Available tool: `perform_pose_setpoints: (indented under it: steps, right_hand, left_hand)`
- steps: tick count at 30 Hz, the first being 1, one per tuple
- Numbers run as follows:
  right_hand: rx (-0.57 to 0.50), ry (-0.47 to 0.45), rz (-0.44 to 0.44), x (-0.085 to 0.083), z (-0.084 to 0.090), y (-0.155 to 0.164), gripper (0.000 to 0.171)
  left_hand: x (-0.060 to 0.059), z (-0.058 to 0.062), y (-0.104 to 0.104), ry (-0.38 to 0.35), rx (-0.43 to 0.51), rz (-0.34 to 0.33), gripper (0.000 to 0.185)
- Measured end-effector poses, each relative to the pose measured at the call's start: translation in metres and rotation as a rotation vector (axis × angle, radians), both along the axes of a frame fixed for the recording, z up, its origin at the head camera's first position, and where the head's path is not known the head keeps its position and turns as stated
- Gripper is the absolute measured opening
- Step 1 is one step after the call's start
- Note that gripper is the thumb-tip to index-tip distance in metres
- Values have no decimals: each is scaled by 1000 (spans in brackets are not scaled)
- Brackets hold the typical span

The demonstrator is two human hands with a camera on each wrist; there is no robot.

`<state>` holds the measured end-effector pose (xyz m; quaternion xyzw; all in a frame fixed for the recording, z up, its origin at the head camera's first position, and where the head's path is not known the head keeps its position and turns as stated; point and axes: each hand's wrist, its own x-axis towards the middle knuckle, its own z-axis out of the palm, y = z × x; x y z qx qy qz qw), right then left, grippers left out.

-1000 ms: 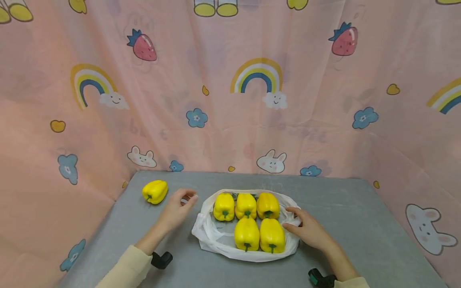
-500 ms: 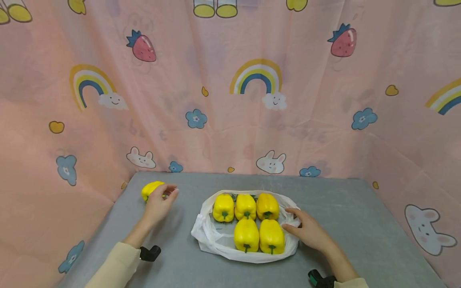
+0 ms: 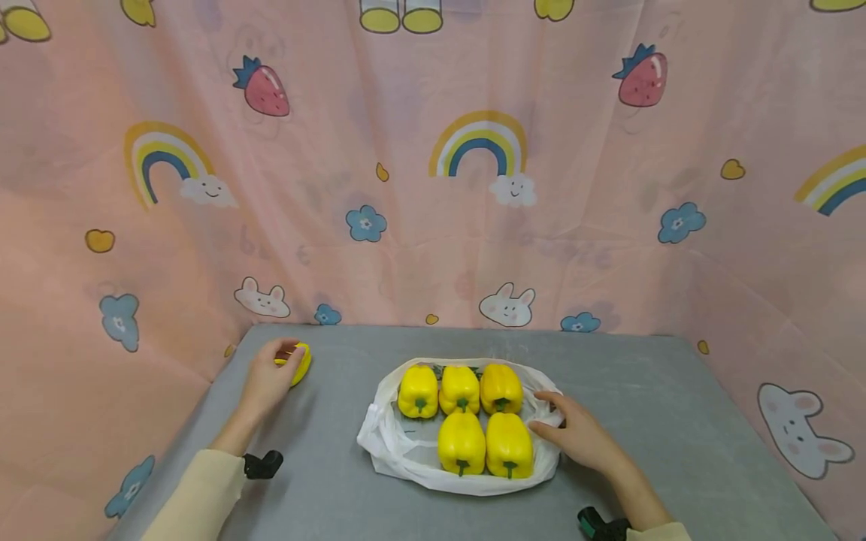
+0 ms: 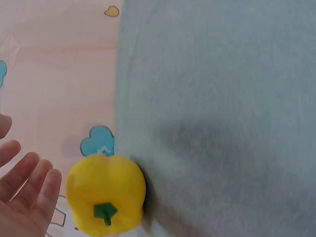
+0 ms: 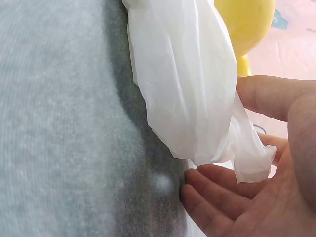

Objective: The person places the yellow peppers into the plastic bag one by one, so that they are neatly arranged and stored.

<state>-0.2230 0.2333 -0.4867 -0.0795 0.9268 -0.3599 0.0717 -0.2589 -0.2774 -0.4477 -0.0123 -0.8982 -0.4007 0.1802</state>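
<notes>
**Yellow pepper at the far left, bag held at the right**

Yellow marks everything that matters on the grey table. In the head view, the white plastic bag lies at the middle, open, with five yellow peppers in it — three in the back row, two in front, stems toward the person. The loose pepper lies well to the left of the bag, near the table's far left corner. The left hand lies over the pepper's near side, fingers draped on it; whether they close round it I cannot tell from here. The right hand rests against the bag's right edge, far from the loose pepper, so the left is plainly the nearer one.

From the left wrist, the loose pepper lies on its side at the table's edge, stem end toward the camera. The left hand's fingers show spread and straight just left of it — beside it, not wrapped round.

From the right wrist, the bag's rim is gathered between thumb and loosely bent fingers — a light pinch on the plastic, one bagged pepper behind it.
</notes>
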Motion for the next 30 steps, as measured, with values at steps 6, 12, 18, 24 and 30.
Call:
perform_pose_setpoints:
  steps: [6, 12, 18, 24, 30]
  right_hand:
    - [-16, -5, -2, -1, 0, -1, 67]
    - [0, -9, -18, 0, -1, -1, 69]
    - [0, -9, -14, 0, -2, -1, 68]
    - [-1, -20, -18, 0, -2, -2, 69]
    - [-1, -8, -14, 0, -2, -1, 68]
  left_hand:
    - [-6, 4, -15, -12, -19, 24, 40]
    - [-9, 4, -24, -2, -50, 49, 39]
    - [-12, -3, -35, 11, -65, 76, 37]
    - [-15, -11, -46, 13, -74, 109, 36]
    - [-14, -13, -48, -48, -76, 107, 42]
